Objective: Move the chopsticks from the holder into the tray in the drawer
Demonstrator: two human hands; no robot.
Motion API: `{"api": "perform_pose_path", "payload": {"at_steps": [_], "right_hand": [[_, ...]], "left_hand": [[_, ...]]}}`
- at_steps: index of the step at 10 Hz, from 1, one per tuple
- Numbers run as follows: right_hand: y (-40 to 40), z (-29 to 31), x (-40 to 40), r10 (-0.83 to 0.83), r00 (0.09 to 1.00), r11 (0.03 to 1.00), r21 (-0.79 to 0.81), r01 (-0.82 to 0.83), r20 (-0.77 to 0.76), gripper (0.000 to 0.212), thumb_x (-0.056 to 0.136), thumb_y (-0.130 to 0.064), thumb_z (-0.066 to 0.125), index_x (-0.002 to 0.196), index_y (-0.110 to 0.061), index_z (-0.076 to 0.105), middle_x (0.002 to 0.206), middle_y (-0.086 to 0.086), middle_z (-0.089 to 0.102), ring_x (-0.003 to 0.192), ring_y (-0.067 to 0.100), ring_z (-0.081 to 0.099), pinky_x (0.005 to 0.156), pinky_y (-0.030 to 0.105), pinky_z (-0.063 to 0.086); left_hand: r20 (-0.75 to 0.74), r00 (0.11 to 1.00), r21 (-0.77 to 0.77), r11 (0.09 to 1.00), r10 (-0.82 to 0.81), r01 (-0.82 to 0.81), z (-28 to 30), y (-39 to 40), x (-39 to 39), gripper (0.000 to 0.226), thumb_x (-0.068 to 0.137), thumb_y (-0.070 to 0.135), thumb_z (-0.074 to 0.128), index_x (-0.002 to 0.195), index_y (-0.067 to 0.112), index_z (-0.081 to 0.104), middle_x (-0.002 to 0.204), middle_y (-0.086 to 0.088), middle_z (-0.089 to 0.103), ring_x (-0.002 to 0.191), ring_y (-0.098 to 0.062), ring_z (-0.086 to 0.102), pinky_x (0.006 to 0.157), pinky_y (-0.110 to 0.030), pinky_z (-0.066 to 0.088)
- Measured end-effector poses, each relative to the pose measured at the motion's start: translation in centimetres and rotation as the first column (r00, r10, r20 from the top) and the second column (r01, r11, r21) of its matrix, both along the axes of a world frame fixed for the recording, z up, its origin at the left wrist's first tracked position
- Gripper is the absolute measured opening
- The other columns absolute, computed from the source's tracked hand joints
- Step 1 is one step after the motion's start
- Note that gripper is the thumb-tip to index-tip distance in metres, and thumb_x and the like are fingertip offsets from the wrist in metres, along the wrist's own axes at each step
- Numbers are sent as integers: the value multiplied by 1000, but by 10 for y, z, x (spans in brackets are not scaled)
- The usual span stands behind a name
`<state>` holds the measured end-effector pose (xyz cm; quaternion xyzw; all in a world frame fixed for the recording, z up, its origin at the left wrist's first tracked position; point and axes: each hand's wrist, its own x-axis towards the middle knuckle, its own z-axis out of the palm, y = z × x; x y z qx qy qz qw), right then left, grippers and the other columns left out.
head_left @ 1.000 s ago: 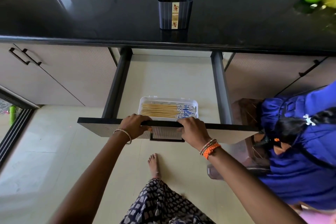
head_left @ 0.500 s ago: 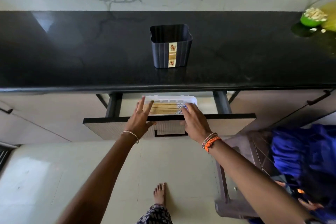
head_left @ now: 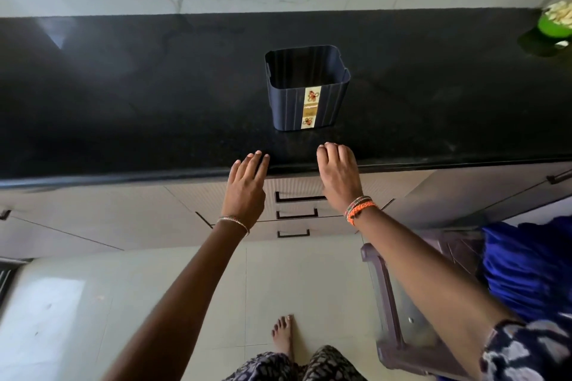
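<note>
The dark blue holder (head_left: 307, 88) stands upright on the black counter (head_left: 123, 96) with nothing showing inside it. The drawer (head_left: 297, 192) below is closed flush with the cabinet fronts, so the tray and chopsticks are hidden. My left hand (head_left: 246, 187) lies flat in front of the drawer face, fingertips over the counter edge, holding nothing. My right hand (head_left: 339, 173) rests with curled fingertips on the counter edge just in front of the holder, also holding nothing.
A green bowl (head_left: 554, 22) with pale pieces sits at the counter's far right. A dark plastic stool (head_left: 399, 303) stands on the floor to my right, beside a person in blue clothing (head_left: 526, 269). Two lower drawers (head_left: 294, 227) sit beneath the top one. My bare foot (head_left: 283, 334) is on the tiles.
The drawer went from open to fully closed, hiding the tray of chopsticks. Both hands left the drawer front and rose to the counter edge.
</note>
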<state>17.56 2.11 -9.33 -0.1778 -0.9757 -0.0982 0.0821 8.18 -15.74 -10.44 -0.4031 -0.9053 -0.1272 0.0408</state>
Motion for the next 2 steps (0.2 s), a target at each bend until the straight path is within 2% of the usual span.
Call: {"api": "perform_pose_path", "payload": {"at_steps": [1,2], "right_hand": [[-4,-3,14,4,1000,994,-114,-2,22,74,69,-13,74,137,-1,46,137,20,51,127,34,49,112,45,37],[-16,2,26,-47,997,984,-174,35,-63,76,78,-32,66,142,1,38,144,21,44,136,33,41,115,46,29]], "left_hand": [[41,999,29,1000,-11,10,6,-2,3,61,84,5,50,141,9,28,150,-15,30,140,-30,25,117,-41,13],[104,994,95,995,30,-40,19,1,16,62,87,15,49,143,11,23,153,-15,22,142,-29,20,117,-40,14]]}}
